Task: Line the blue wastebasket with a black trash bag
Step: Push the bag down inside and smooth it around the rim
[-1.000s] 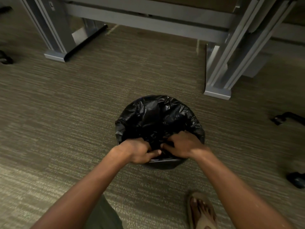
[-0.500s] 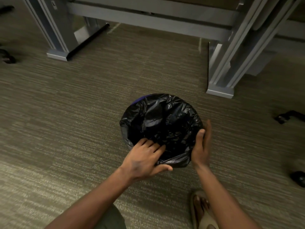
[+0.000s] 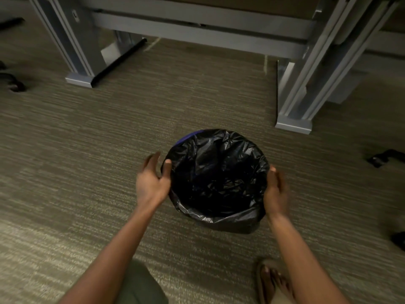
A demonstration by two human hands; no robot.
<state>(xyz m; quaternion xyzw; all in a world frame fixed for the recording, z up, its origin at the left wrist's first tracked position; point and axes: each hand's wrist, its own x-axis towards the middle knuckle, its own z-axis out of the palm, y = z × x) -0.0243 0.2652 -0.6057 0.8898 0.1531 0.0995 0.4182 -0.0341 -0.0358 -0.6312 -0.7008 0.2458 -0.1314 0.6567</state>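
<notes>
- The wastebasket (image 3: 186,139) is stood on the carpet (image 3: 87,150), near a grey desk leg (image 3: 293,125); only a blue sliver of its far-left rim is seen.
- The trash bag (image 3: 217,172) is spread inside and folded over the rim.
- The left hand (image 3: 152,182) is held open, its thumb touching the bag's left edge.
- The right hand (image 3: 276,191) is held open against the right edge.
- Nothing is gripped by the 2 hands.

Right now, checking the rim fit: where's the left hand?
Head view: left hand open at the trash bag's left rim, thumb touching it.
</notes>
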